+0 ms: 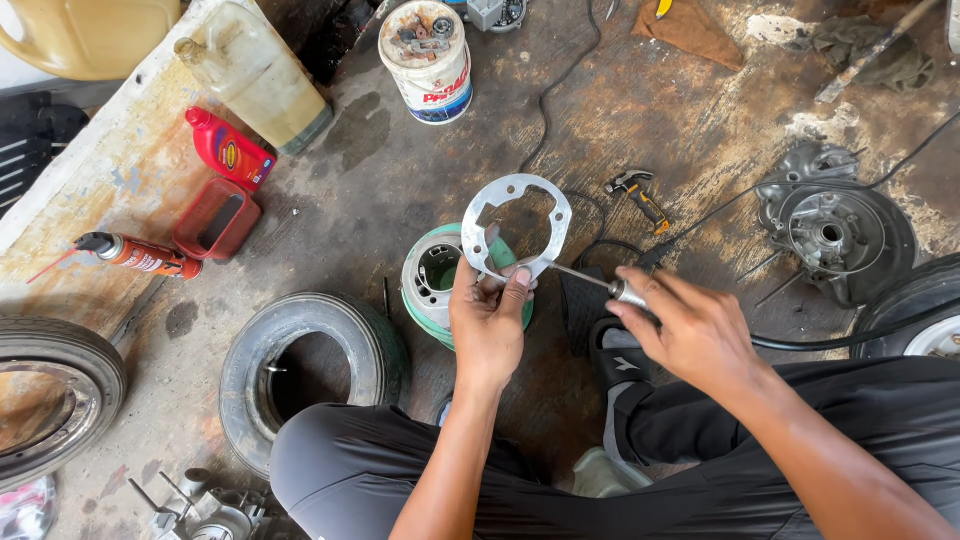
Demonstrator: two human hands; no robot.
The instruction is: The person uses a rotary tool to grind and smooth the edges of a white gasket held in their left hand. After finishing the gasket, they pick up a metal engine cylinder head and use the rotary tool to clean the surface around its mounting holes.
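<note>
The person is crouched low over a stained concrete floor, and the left hand [487, 318] is raised in front of the knees with its fingers pinched together on the lower edge of a thin grey metal gasket plate [516, 226], a flat ring with a big round opening and small holes along its rim, held upright just above the fingertips. The right hand [690, 335] sits just to the right of the left one, closed around the handle of a slim tool [600, 283] whose thin metal shaft reaches leftward until its tip meets the plate's lower right edge, close beside the left thumb. Directly behind the left hand, on the floor, stands a green wheel rim [432, 275], partly hidden by the plate and fingers. Lower and to the left of that hand lies a worn tyre [310, 370], and further left again another tyre with a rim in it [55, 395]. Beyond the right hand, up and to the right, rests a grey brake hub assembly [838, 232], while a small hammer [638, 192] lies on the floor just above the tool. Far up and left of the left hand are a red oil bottle [230, 148] and a paint tin [428, 58].
</note>
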